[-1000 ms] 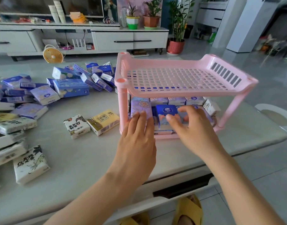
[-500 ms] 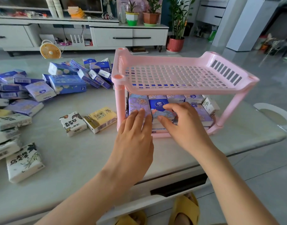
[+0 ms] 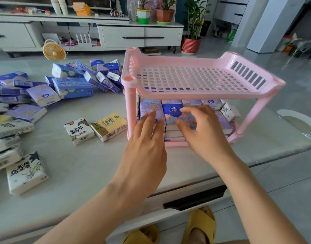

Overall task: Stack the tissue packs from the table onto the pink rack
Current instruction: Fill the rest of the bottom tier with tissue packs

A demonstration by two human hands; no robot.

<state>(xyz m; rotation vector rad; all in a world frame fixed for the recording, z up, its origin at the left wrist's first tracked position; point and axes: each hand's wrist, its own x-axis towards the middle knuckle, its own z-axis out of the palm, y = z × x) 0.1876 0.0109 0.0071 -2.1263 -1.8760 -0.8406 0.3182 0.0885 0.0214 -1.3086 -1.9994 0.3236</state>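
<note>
The pink plastic two-tier rack (image 3: 195, 92) stands on the pale stone-look table (image 3: 80, 164), its lower shelf filled with tight stacks of tissue packs. The left hand (image 3: 147, 143) lies with straight, open fingers (image 3: 152, 118) pressing on the purple flowered tissue pack (image 3: 146, 107) at the front left corner of this shelf. The right hand (image 3: 204, 134) has its fingers (image 3: 191, 111) curled over the dark blue tissue pack (image 3: 171, 110), which sits on top of the next stack, touching the purple one; the thumb is at its front edge.

The step, I think, is to seat this blue pack level in its row. To do it well, the left hand should hold the neighbour stack firm, while the right pushes the blue pack toward twelve o'clock until its front edge is in line with the others. The push should be gentle: the packs look soft and slippery, and a stack may lean out over the low front rim. Many loose tissue packs (image 3: 72, 87) wait at nine to ten o'clock of the rack, the yellow printed pack (image 3: 109, 126) just beside its left post, so much of the task remains.
</note>
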